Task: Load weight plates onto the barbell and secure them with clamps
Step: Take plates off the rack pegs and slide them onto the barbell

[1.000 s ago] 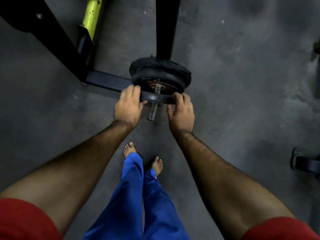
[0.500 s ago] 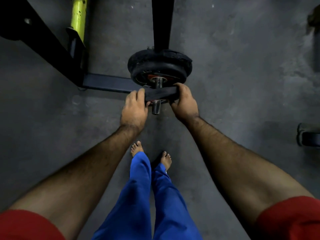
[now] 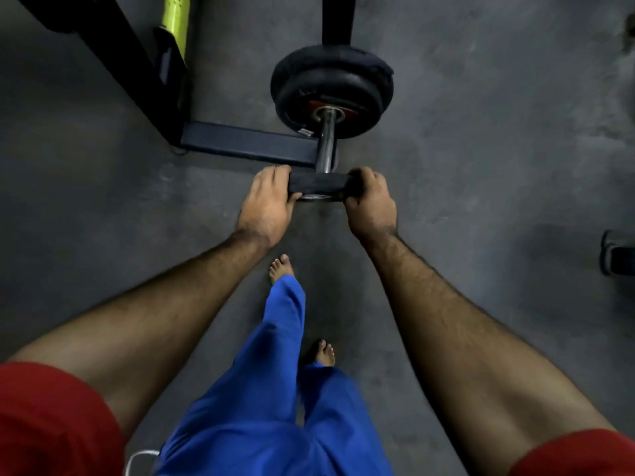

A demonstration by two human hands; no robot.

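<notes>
A small black weight plate is held edge-up at the tip of the steel barbell sleeve. My left hand grips its left rim and my right hand grips its right rim. Further along the sleeve sit two larger black plates, the near one with a red centre. The bar's tip is hidden behind the small plate, so I cannot tell whether the plate is on the sleeve. No clamp is in sight.
A black rack foot with a slanted black beam and a yellow-green post stands at the left. A black upright rises behind the plates. A dark object lies at the right edge. My bare feet stand on grey concrete floor.
The small plate has come toward me along the sleeve, from close against the big plates out to the bar's tip. Both hands moved with it, and one foot stepped back.
</notes>
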